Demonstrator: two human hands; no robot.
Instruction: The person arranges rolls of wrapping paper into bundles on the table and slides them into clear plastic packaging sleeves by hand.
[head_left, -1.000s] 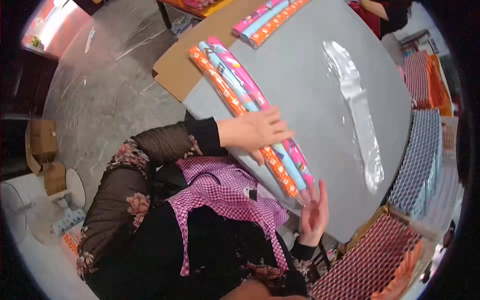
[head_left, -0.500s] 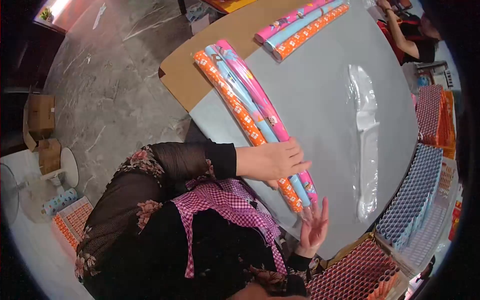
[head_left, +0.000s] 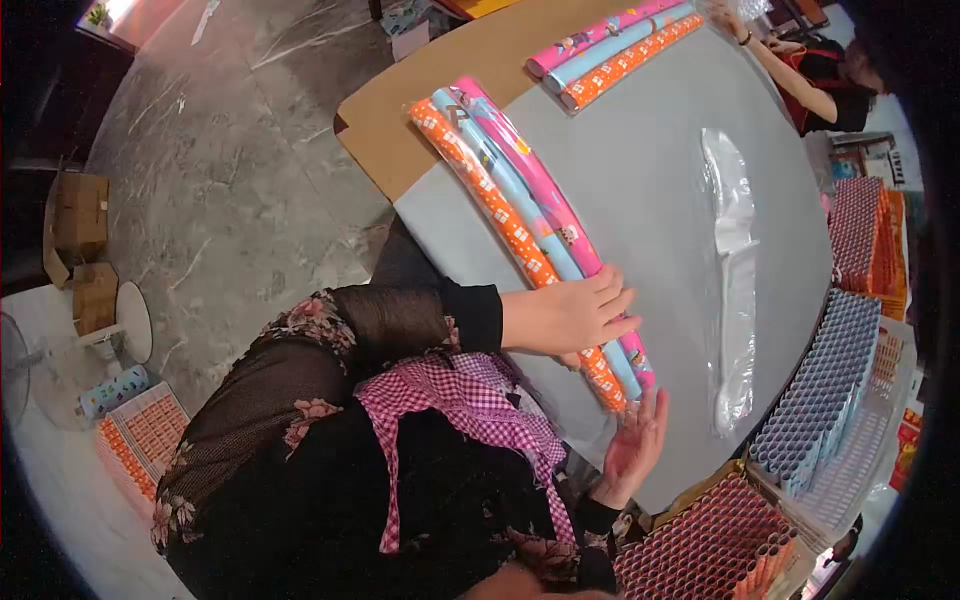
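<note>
1. Three slim patterned rolls in clear plastic, orange, light blue and pink [head_left: 500, 205], lie side by side on the grey tabletop [head_left: 645, 190], their far ends over brown cardboard [head_left: 385, 140].
2. I see my left hand [head_left: 572, 315] laid across them close to the near end, fingers slightly apart; I can't tell how hard it grips.
3. My right hand [head_left: 633, 445] is open at that end, fingers loosely raised; I can't tell whether the fingertips touch the plastic.
4. Farther off lies a second wrapped trio in matching colours [head_left: 620, 55], near a co-worker's arm [head_left: 785, 75].
5. To the right I have a long, crumpled clear plastic sleeve [head_left: 737, 300] lying on the tabletop.
6. Stacked blue rolls [head_left: 815, 385] and stacked red rolls [head_left: 705, 535] stand beside the table edge.
</note>
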